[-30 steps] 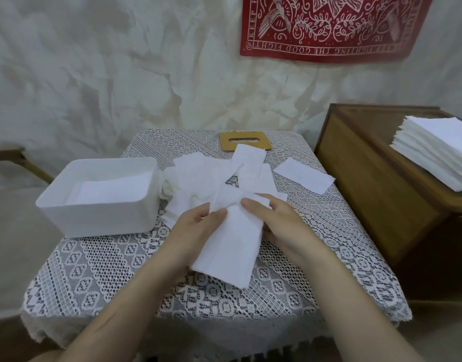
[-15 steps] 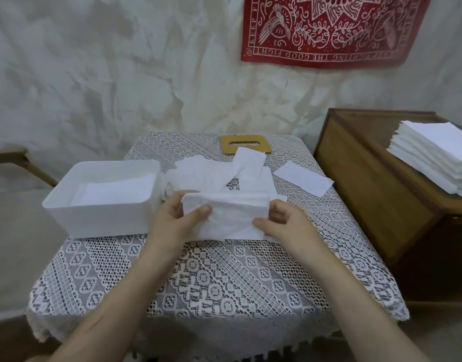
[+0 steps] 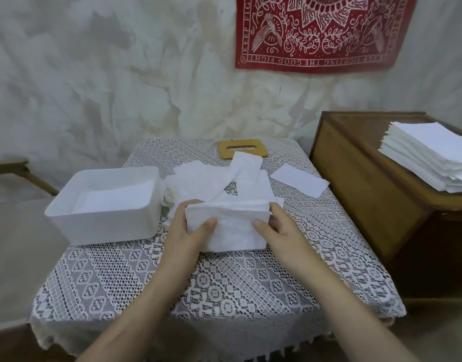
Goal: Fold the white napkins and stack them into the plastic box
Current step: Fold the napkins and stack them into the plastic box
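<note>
Two grips clamped on folded napkin (image 3: 232, 227): left hand (image 3: 186, 228), right hand (image 3: 280, 229) pinching its sides. Risk: layers slip, fold opens before plastic box (image 3: 102, 227), left of grip.

A person's left hand (image 3: 184, 226) and right hand (image 3: 279, 228) grip a folded white napkin (image 3: 232, 228) by its two ends, thumbs on top, over a lace-covered worktop (image 3: 224, 283). Just behind lies a loose heap of napkins (image 3: 198, 178). At left stands the white plastic box (image 3: 104, 226) — a flat napkin (image 3: 115, 198) inside. A taller stack (image 3: 428, 158) sits on a wooden cabinet (image 3: 355, 178) at right, below a red wall hanging (image 3: 323, 32).
</note>
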The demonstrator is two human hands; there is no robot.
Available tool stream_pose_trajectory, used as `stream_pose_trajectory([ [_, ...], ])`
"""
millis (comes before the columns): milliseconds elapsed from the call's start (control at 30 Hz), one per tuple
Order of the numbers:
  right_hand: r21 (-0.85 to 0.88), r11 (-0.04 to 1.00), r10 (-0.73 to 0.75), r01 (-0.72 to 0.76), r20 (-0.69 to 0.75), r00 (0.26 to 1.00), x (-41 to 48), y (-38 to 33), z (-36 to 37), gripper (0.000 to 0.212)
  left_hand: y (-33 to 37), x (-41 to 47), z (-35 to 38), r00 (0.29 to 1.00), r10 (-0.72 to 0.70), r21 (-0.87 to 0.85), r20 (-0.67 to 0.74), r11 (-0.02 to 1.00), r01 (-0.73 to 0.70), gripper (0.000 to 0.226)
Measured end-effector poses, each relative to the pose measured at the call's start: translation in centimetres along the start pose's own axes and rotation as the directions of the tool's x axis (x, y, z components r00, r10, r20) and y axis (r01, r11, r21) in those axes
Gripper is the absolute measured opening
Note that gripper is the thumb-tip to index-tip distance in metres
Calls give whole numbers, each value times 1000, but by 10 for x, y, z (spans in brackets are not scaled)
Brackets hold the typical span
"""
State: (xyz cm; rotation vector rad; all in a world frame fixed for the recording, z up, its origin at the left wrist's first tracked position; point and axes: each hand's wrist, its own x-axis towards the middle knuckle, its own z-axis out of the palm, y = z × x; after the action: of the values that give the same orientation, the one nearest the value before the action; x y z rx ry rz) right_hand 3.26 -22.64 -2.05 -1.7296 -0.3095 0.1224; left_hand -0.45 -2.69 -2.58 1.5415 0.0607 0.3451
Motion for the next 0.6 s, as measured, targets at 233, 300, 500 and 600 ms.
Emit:
stream_pose_trajectory([
  [233,5,1000,-14,14,-28,1000,-5,8,18,20,-3,0,4,1000,-13,-31,-7,999,12,22],
  [300,14,999,-43,43,-40,998,-5,7,16,15,-2,5,-3,1000,-15,-16,8,1000,15,21],
  [500,-45,999,-19,21,41,999,-3,6,-1,23,3,11,-19,981,-92,109,172,991,74,28],
  [600,-19,998,-53,54,39,998,-3,2,-5,27,6,11,-22,977,-61,173,203,985,25,25],
])
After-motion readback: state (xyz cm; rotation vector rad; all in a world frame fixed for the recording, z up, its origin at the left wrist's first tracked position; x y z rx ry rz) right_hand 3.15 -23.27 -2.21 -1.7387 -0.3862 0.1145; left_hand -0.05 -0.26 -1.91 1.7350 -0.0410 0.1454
